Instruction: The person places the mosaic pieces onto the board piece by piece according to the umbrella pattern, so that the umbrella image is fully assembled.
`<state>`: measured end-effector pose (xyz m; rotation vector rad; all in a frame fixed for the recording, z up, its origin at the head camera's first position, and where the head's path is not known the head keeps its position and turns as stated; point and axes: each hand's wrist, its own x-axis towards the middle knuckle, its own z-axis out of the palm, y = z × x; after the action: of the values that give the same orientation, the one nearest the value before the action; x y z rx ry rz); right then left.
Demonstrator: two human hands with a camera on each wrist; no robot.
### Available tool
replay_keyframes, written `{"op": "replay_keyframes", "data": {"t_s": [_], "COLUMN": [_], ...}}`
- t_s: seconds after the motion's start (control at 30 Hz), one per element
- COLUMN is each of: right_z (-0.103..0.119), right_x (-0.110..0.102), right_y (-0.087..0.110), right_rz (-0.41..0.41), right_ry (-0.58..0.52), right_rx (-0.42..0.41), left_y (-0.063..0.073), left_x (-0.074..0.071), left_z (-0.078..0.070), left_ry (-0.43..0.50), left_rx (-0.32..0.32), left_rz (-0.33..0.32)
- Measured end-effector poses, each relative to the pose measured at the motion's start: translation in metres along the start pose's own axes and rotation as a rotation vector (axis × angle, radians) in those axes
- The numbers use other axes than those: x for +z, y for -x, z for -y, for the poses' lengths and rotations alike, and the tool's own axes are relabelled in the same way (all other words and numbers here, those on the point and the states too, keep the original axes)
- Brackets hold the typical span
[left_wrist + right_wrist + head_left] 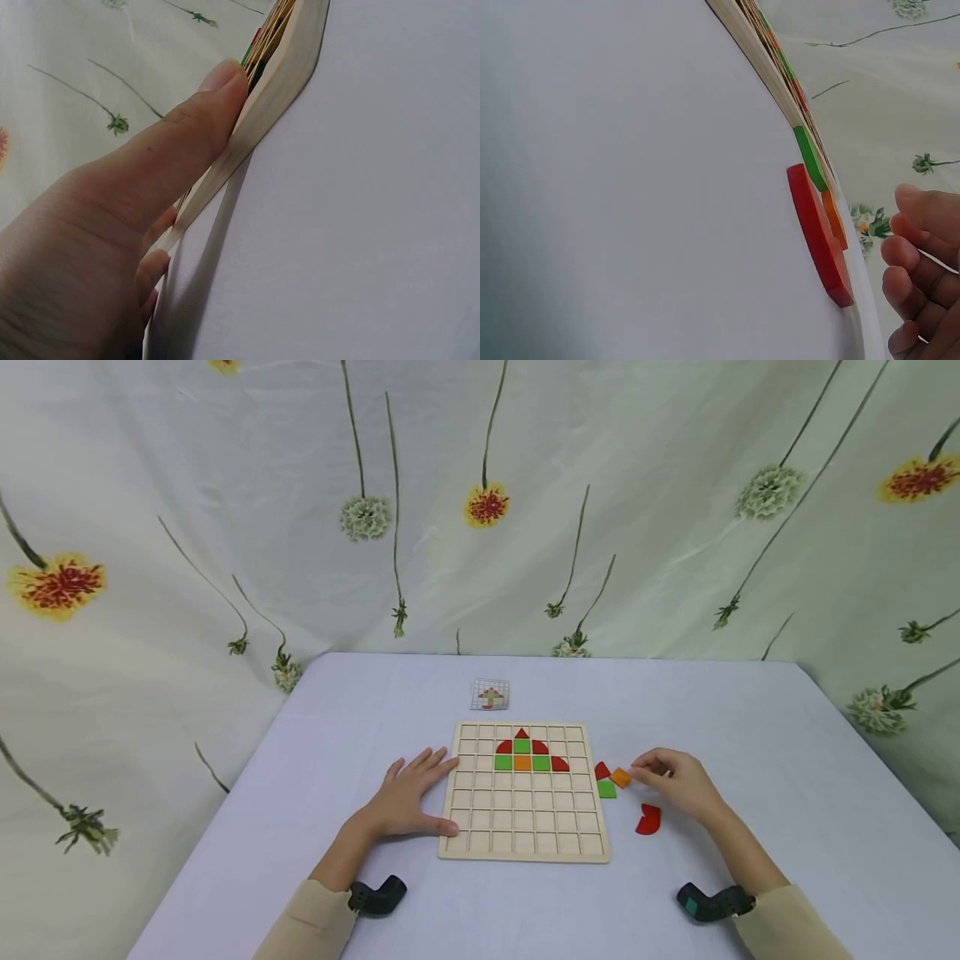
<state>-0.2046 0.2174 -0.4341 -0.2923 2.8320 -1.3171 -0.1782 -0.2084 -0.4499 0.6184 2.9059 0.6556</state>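
Note:
A wooden grid board lies on the table. In its upper rows sit green squares, an orange square, red rounded pieces and a red triangle. My left hand rests on the board's left side with fingers spread; the left wrist view shows its thumb on the rim. To the right of the board, my right hand is beside a loose orange piece. Its fingers are loosely bent and the right wrist view shows nothing held in them.
A loose green piece and a red piece lie against the board's right edge. Nearer me lies a red curved piece. Behind the board is a small card printed with a coloured grid pattern. A flowered cloth hangs behind the table.

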Motion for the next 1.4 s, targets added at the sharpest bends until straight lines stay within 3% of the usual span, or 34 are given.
{"op": "replay_keyframes", "data": {"t_s": [0.57,0.83,1.2,1.4], "right_z": [-0.023,-0.020,-0.019,-0.018], "right_x": [-0.018,-0.015,-0.015,-0.019], "right_y": [0.020,0.024,0.025,0.026], "right_rz": [0.218,0.234,0.252,0.246], "right_ry": [-0.021,0.005,-0.002,0.024], "right_rx": [0.011,0.036,-0.036,-0.035], "left_y": [-0.001,0.001,0.001,0.001], "left_x": [0.002,0.001,0.000,0.000], "left_z": [0.000,0.001,0.002,0.002], "left_ry": [0.001,0.011,-0.004,0.007], "left_rx": [0.012,0.023,0.005,0.015], "left_rz": [-0.002,-0.009,0.000,-0.002]}}
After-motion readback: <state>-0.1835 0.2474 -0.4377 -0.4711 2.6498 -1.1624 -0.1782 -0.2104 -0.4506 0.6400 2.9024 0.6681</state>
